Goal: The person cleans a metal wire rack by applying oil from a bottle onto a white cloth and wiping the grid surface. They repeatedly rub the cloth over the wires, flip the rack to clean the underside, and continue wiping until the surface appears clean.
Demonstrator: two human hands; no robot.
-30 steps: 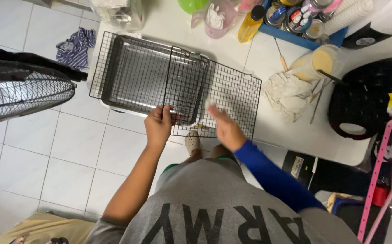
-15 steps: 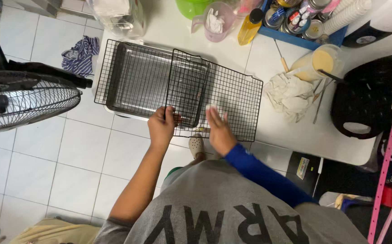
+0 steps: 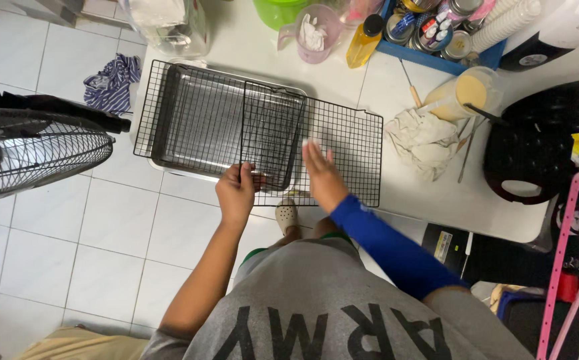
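White table (image 3: 263, 50) over a tiled floor (image 3: 103, 227), cluttered at the far side — jars, bottle, cloth (image 3: 426, 140). Metal tray (image 3: 176, 123) overhangs the near edge; two black wire racks overlap on it. Left hand (image 3: 236, 193) pinches the near edge of the left rack (image 3: 189, 107). Right hand (image 3: 323, 177) lies flat, fingers spread, on the right rack (image 3: 343, 150). Fan (image 3: 29, 150) at left.

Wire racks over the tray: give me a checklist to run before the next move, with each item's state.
1. Left hand grips the near edge of the wire rack: ok.
2. Right hand lies flat on the second wire rack, small white thing under its fingers: ok.
3. Racks overlap above the metal tray: ok.
4. Racks level: cannot tell.
5. Crumpled cloth lies apart from the racks: ok.
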